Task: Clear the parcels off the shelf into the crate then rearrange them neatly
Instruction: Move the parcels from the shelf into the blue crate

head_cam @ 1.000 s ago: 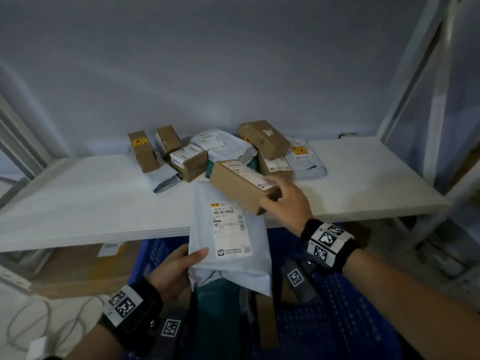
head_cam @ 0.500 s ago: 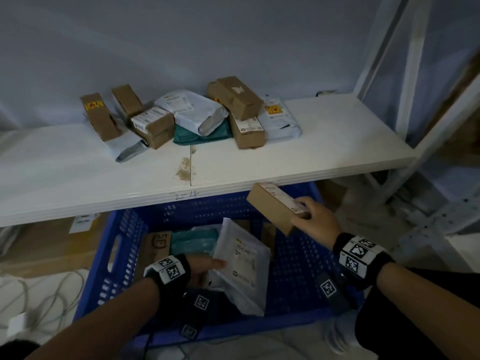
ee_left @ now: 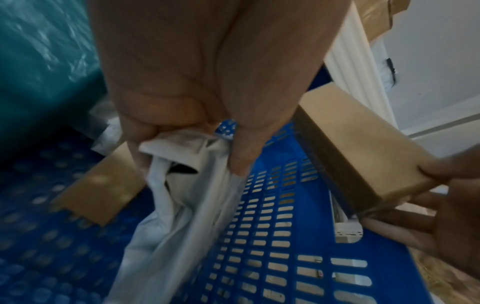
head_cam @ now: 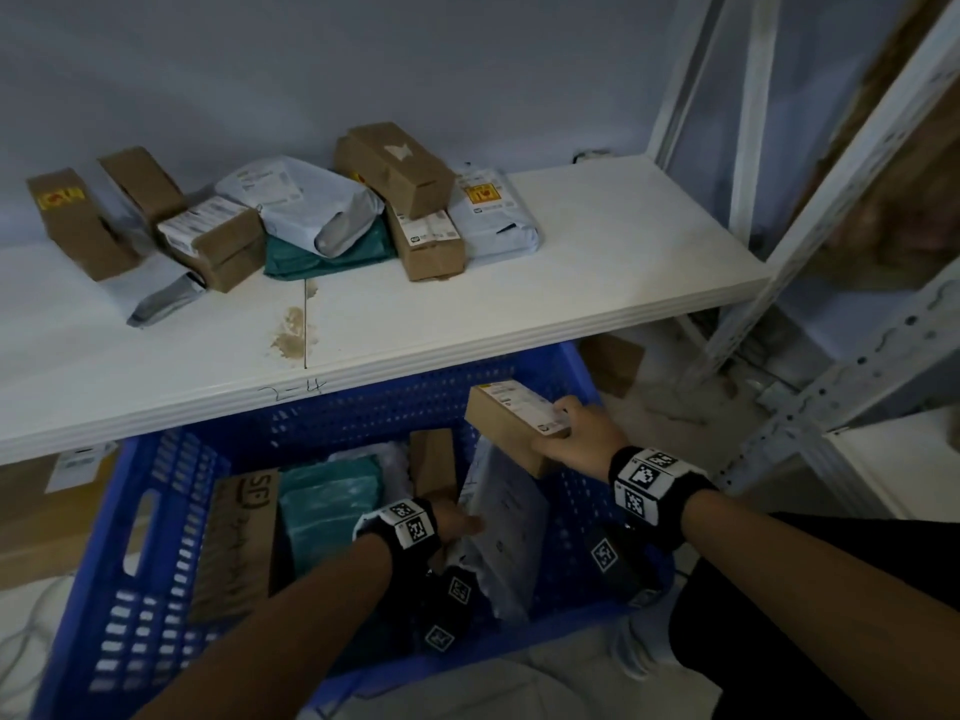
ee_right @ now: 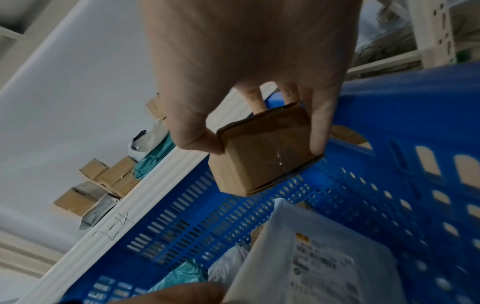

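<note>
Down inside the blue crate, the left hand pinches the bunched end of a grey mailer bag between thumb and fingers. The bag stands on its edge against the crate's right wall, probably so it takes up less room. Its long side runs up and down, from the crate floor toward the shelf.

Just above the crate's far right corner, the right hand holds a brown cardboard box by one short end, thumb on one side and fingers on the other. The box is not set down yet. It points away from the hand, toward the shelf and a bit left, with its label facing up. Held at the end like this, it can be slid down next to the bag.

A green bag and a flat cardboard piece already lie in the crate. More parcels wait at the back of the shelf; I cannot count them well, as they overlap.
</note>
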The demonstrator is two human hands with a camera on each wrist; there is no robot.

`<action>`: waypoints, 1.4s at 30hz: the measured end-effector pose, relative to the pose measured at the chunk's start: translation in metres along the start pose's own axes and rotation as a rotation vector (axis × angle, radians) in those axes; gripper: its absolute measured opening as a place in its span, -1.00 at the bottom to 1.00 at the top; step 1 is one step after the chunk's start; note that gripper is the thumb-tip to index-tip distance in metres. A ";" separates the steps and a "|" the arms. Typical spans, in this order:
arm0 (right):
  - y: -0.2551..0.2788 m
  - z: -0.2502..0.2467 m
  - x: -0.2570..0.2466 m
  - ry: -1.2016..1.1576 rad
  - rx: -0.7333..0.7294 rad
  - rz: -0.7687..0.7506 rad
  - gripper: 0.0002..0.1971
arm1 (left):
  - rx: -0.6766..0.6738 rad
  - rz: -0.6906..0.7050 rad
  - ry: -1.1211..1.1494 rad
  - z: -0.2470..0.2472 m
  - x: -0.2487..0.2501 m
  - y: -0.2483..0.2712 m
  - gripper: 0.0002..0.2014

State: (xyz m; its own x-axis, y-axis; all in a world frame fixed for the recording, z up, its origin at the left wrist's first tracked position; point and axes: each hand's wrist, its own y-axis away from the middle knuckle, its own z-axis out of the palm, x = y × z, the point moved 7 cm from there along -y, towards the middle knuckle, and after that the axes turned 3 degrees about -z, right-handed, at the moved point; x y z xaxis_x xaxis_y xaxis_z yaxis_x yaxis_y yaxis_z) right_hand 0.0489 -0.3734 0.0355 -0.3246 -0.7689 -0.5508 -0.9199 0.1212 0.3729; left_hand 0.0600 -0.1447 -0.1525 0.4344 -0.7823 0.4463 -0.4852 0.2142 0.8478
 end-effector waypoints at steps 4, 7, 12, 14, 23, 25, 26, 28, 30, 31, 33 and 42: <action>-0.004 0.013 0.000 -0.004 -0.043 0.010 -0.23 | -0.199 -0.175 0.084 0.033 0.003 0.030 -0.31; -0.009 0.019 0.002 -0.009 -0.048 0.035 -0.22 | -0.221 -0.171 0.183 0.029 0.028 0.091 -0.65; -0.028 0.028 -0.005 -0.016 0.000 0.070 -0.22 | -0.097 -0.098 0.247 -0.030 0.014 0.087 -0.66; -0.038 0.033 -0.016 0.017 0.013 0.078 -0.24 | -0.079 -0.091 0.252 -0.053 0.012 0.099 -0.80; -0.084 0.081 -0.043 0.049 0.018 0.119 -0.02 | 0.194 -0.060 0.216 -0.121 -0.034 0.089 -0.78; -0.087 0.087 -0.043 0.026 0.020 0.116 -0.03 | 0.151 -0.074 0.260 -0.117 -0.042 0.091 -0.76; -0.087 0.089 -0.042 0.048 0.009 0.115 -0.03 | 0.147 -0.069 0.265 -0.115 -0.044 0.093 -0.77; -0.084 0.090 -0.044 0.089 -0.031 0.091 -0.03 | 0.146 -0.057 0.274 -0.114 -0.044 0.096 -0.75; -0.076 0.087 -0.051 0.094 -0.080 0.029 -0.10 | 0.263 -0.005 0.240 -0.123 -0.038 0.104 -0.71; -0.071 0.085 -0.057 0.087 -0.107 -0.018 -0.19 | 0.331 0.036 0.250 -0.128 -0.032 0.110 -0.69; -0.057 0.078 -0.074 0.049 -0.148 -0.120 -0.43 | 0.316 0.129 0.251 -0.131 -0.015 0.120 -0.70; -0.057 -0.027 -0.219 -0.120 0.208 -0.519 -0.74 | 0.327 0.495 0.395 -0.206 0.111 0.202 -0.93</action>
State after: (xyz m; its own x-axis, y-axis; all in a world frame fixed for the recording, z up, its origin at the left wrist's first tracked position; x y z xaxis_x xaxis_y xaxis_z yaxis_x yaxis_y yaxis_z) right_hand 0.1782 -0.2287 0.1550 0.1694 -0.6858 -0.7078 -0.9855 -0.1226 -0.1171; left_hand 0.1666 -0.0675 0.1276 0.3165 -0.3547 0.8798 -0.8725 0.2552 0.4168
